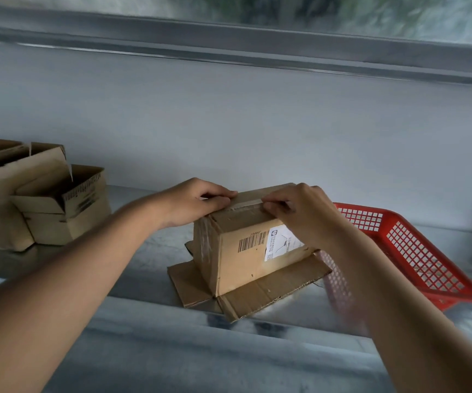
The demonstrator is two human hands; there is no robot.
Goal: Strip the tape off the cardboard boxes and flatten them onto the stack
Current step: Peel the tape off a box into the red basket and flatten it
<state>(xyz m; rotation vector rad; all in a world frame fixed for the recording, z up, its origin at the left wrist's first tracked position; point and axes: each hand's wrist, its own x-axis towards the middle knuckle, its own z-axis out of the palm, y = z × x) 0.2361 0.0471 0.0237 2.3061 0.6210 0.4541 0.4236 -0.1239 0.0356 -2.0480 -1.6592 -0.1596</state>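
Packing workroom: steel counter (pixel 149 350), opened cartons (pixel 59 205)

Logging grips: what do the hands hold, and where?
Left hand steadies the cardboard box at its top left edge; right hand pinches the tape on top.

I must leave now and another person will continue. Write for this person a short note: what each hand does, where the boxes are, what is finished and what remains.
Left hand: fingers curled over the top left edge of the box, steadying it.
Right hand: pinching at the tape strip along the top seam, near its right end.
The box stands on the metal counter with its bottom flaps splayed out flat; tape is still on the top and the left side.
Other boxes wait at the left, open and not flattened. A red basket lies at the right.
Done: nothing flattened in view. Left: peel the tape, flatten this box, then the others.
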